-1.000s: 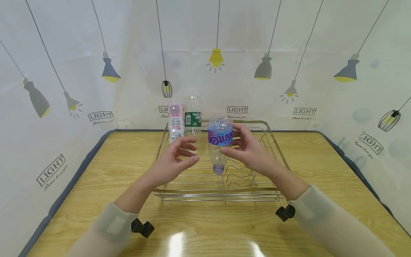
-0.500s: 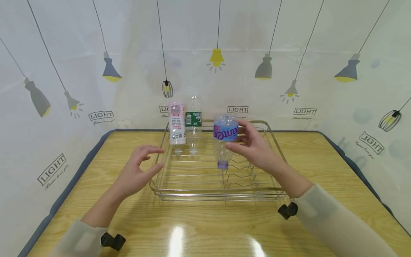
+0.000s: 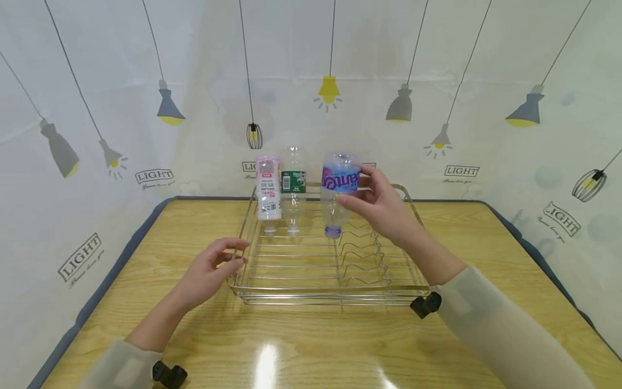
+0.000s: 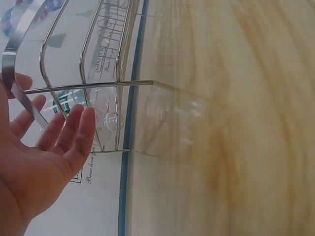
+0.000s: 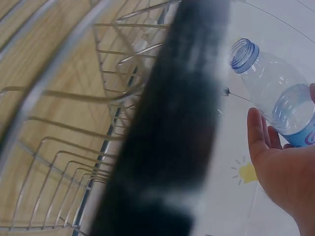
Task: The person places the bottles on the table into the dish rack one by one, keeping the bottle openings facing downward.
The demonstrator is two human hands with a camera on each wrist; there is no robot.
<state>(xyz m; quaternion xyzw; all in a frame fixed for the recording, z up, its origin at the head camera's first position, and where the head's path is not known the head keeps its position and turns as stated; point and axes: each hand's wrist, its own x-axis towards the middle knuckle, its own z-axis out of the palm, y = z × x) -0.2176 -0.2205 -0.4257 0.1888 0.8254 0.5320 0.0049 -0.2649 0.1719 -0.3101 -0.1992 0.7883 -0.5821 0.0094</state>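
Observation:
My right hand (image 3: 386,208) holds a clear plastic bottle (image 3: 334,213) upside down above the metal wire rack (image 3: 291,290). Its blue label (image 3: 340,178) faces me, and its purple-ringed, capless neck (image 5: 244,55) points down. At the rack's left side, my left hand (image 3: 209,273) has its fingertips right at the rim, fingers loosely bent and apart. In the left wrist view these fingers (image 4: 74,130) overlap the rim and side wires. Inside the rack's back left stand a pink-and-white bottle (image 3: 268,189) and a clear bottle with a green label (image 3: 293,182), both neck down.
The rack rests on a wooden table (image 3: 311,340). Wavy wire dividers (image 3: 362,256) line its right half. A printed curtain (image 3: 437,65) with lamp drawings hangs behind. Each sleeve carries a small black device, one being the left device (image 3: 169,374).
My left hand has drawn back left from beside the bottle to the rack's left rim. My right hand has raised the blue-labelled bottle and moved it slightly toward the back.

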